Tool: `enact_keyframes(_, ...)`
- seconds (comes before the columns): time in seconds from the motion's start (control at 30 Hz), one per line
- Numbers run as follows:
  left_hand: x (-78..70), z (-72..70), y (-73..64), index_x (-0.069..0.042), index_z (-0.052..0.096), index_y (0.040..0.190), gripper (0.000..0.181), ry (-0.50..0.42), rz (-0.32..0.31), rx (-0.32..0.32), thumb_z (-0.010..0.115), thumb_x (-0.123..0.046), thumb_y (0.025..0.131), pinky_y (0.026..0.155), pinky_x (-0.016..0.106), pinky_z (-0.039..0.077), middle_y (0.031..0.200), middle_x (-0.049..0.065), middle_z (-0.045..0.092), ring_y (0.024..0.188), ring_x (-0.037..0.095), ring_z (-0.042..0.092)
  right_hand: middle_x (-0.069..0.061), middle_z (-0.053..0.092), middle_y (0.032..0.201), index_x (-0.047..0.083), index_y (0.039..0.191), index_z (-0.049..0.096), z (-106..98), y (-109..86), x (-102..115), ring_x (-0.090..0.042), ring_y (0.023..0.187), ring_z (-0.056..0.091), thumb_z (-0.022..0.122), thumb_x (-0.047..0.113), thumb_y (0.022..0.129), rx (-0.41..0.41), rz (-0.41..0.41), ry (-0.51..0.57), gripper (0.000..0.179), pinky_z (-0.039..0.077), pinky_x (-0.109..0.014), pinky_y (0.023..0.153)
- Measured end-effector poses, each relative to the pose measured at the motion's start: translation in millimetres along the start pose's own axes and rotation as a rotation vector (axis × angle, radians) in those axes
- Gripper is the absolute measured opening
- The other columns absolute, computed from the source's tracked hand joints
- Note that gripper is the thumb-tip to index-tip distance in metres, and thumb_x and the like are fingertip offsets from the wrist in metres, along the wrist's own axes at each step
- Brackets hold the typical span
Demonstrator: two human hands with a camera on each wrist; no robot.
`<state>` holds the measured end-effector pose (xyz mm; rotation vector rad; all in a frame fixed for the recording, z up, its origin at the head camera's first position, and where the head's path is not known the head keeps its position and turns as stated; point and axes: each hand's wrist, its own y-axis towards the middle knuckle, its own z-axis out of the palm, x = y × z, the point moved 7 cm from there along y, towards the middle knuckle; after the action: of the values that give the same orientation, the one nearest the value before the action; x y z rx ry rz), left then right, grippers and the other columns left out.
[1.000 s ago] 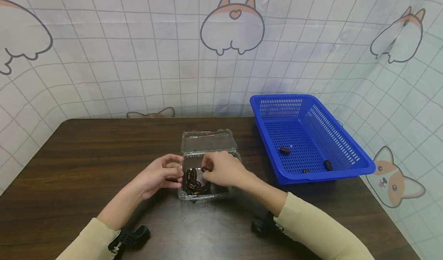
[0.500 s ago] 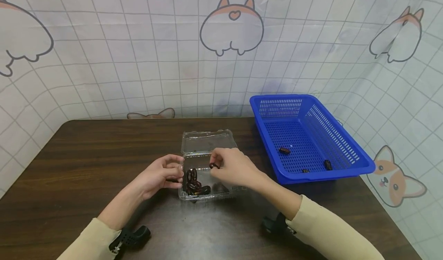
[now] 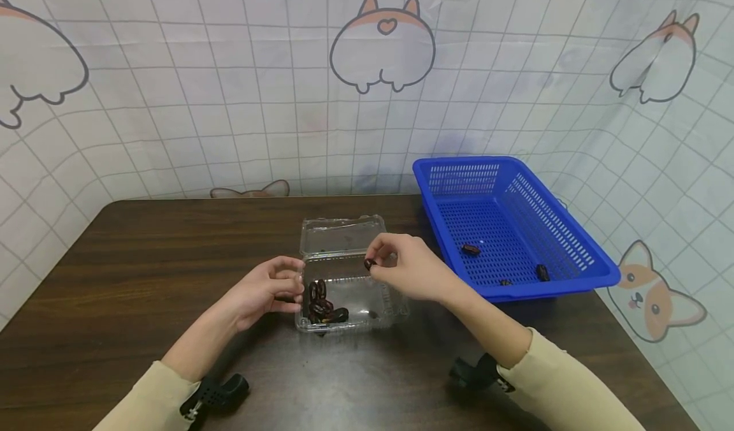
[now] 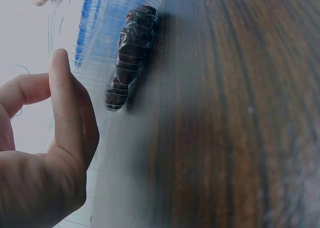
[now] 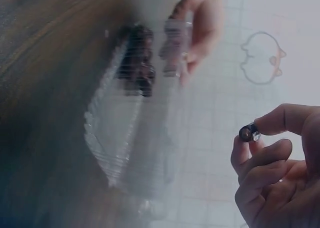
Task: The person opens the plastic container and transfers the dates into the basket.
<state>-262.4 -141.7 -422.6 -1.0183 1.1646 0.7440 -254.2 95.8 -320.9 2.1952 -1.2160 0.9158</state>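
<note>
Between thumb and fingertips, my right hand (image 3: 410,268) pinches a dark, glossy date (image 3: 369,263), held up over the right half of a clear plastic clamshell box (image 3: 358,300). The same date (image 5: 246,133) shows end-on in the right wrist view. At the box's left wall rests my left hand (image 3: 264,294), its fingers loosely bent and fingertips right at the side. In the left wrist view this hand (image 4: 55,138) stands beside the clear wall, with dates (image 4: 132,53) showing through it. Several dates (image 3: 322,303) lie heaped in the box's left part.
The box's hinged lid (image 3: 343,236) lies back, away from me. At the right stands a blue perforated basket (image 3: 516,292) with a few dates (image 3: 471,250) on its floor. Under everything is a dark wooden table (image 3: 172,246), with a patterned cloth wall (image 3: 246,99) behind.
My right hand has lifted a date from the heap and carried it up and to the right, towards the blue basket. My left hand has stayed at the box's left side.
</note>
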Motion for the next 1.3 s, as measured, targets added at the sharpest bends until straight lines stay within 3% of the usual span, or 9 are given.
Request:
enact_keyframes(0.13, 0.0, -0.7, -0.2, 0.006, 0.037, 0.140, 0.047, -0.002, -0.001, -0.003, 0.059, -0.001, 0.099, 0.077, 0.036, 0.063, 0.102, 0.009, 0.058, 0.085, 0.020, 0.063, -0.001, 0.067, 0.093, 0.011, 0.106, 0.068, -12.7, -6.2, 3.2, -0.018, 0.064, 0.055, 0.066, 0.009, 0.093, -0.013, 0.001, 0.028, 0.013, 0.047, -0.034, 0.059)
enact_keyframes(0.3, -0.5, -0.6, -0.7, 0.006, 0.037, 0.141, 0.047, -0.004, 0.000, -0.002, 0.059, -0.001, 0.099, 0.076, 0.035, 0.063, 0.102, 0.009, 0.058, 0.085, 0.020, 0.063, -0.004, 0.068, 0.098, 0.009, 0.109, 0.067, -26.3, -14.1, 2.9, -0.022, 0.078, 0.064, 0.067, 0.010, 0.096, -0.028, 0.003, 0.081, 0.013, 0.050, -0.035, 0.064)
enact_keyframes(0.4, -0.5, -0.4, -0.8, 0.007, 0.036, 0.141, 0.048, -0.004, 0.002, 0.000, 0.059, -0.002, 0.100, 0.076, 0.035, 0.063, 0.103, 0.010, 0.058, 0.085, 0.020, 0.063, -0.007, 0.067, 0.103, 0.008, 0.113, 0.066, -33.6, -18.4, 0.1, -0.019, 0.068, 0.059, 0.066, 0.011, 0.098, -0.029, 0.030, 0.134, 0.015, 0.046, -0.030, 0.055)
enact_keyframes(0.57, 1.7, -0.7, -0.6, 0.007, 0.036, 0.141, 0.048, -0.005, 0.000, 0.000, 0.058, -0.002, 0.100, 0.077, 0.035, 0.063, 0.102, 0.009, 0.058, 0.085, 0.020, 0.063, -0.012, 0.063, 0.111, 0.009, 0.120, 0.063, -45.8, -26.2, -6.8, -0.015, 0.052, 0.039, 0.065, 0.013, 0.101, -0.031, 0.104, 0.212, 0.020, 0.037, -0.027, 0.046)
enact_keyframes(1.0, 1.4, -0.2, 1.0, 0.006, 0.038, 0.140, 0.046, 0.005, 0.004, 0.004, 0.059, -0.002, 0.099, 0.078, 0.036, 0.063, 0.102, 0.009, 0.058, 0.085, 0.020, 0.063, -0.018, 0.058, 0.124, 0.005, 0.126, 0.059, -90.3, -52.8, -22.5, -0.016, 0.056, 0.042, 0.062, 0.016, 0.104, -0.123, 0.165, 0.179, 0.025, 0.039, -0.028, 0.048)
enact_keyframes(1.3, 3.9, -1.2, 1.8, 0.004, 0.039, 0.139, 0.045, 0.002, -0.002, -0.006, 0.059, -0.001, 0.099, 0.078, 0.037, 0.063, 0.104, 0.010, 0.058, 0.085, 0.021, 0.063, -0.018, 0.057, 0.124, 0.006, 0.128, 0.057, -113.3, -63.7, -44.1, -0.017, 0.059, 0.044, 0.062, 0.019, 0.105, -0.194, 0.199, 0.135, 0.027, 0.042, -0.029, 0.051)
